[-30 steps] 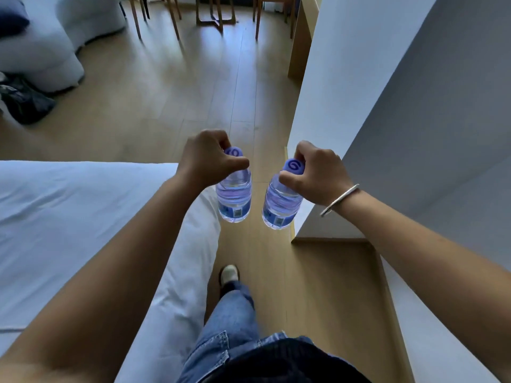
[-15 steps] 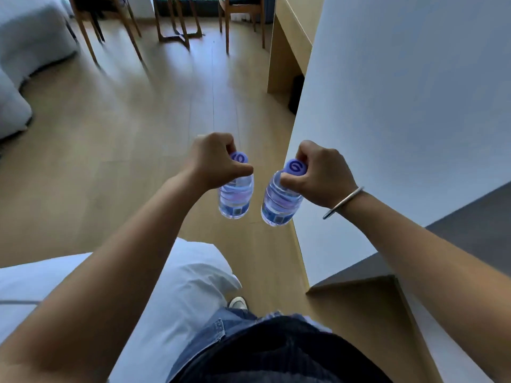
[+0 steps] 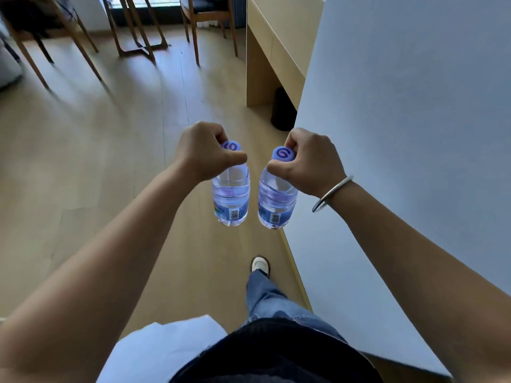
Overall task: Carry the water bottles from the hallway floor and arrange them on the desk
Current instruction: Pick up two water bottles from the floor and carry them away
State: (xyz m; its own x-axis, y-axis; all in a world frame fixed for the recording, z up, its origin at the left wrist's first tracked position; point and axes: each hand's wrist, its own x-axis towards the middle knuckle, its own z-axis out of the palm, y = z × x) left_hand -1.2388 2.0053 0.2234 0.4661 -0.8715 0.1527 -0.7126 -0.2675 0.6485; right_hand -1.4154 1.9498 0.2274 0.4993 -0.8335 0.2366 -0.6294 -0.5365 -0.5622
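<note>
Two clear water bottles with purple caps hang side by side over the wooden floor at mid frame. My left hand grips the left water bottle by its neck. My right hand, with a metal bangle on the wrist, grips the right water bottle the same way. Both bottles are upright and a small gap separates them. The light wooden desk stands ahead at the upper right, against the wall.
A white wall runs close along my right side. A dark bin sits under the desk. Wooden chairs and table legs stand at the far end. The white bed corner lies at lower left.
I have walked forward down the passage with both bottles held. The bed has slid back to the lower left, and the desk and chairs have come closer.
</note>
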